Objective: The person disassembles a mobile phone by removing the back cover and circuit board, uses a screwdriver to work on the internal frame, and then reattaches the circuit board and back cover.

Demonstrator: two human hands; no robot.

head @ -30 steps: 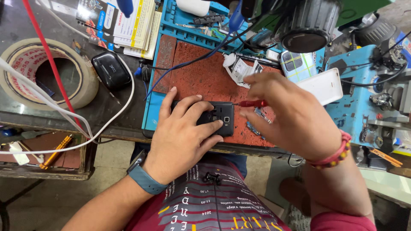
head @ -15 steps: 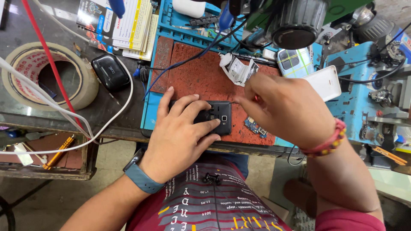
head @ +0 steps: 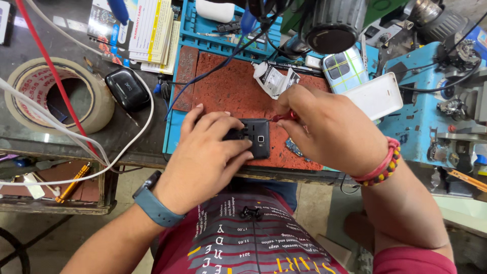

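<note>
Phone (head: 257, 136), dark and lying back-side up, rests at the centre of the frame on the red work mat (head: 228, 89). Left hand (head: 205, 155) lies flat over its left portion, fingers (head: 231, 136) spread and pressing down on the casing, not curled around it. Right hand (head: 329, 129) sits just right of the phone, fingers closed around a thin red-handled tool (head: 284, 116) whose tip meets the phone's upper right edge. Tape roll (head: 56, 94) lies at far left, a black earbud case (head: 127, 89) beside it. White phone cover (head: 378, 95) lies on the blue bench (head: 411, 122), right of centre.
</note>
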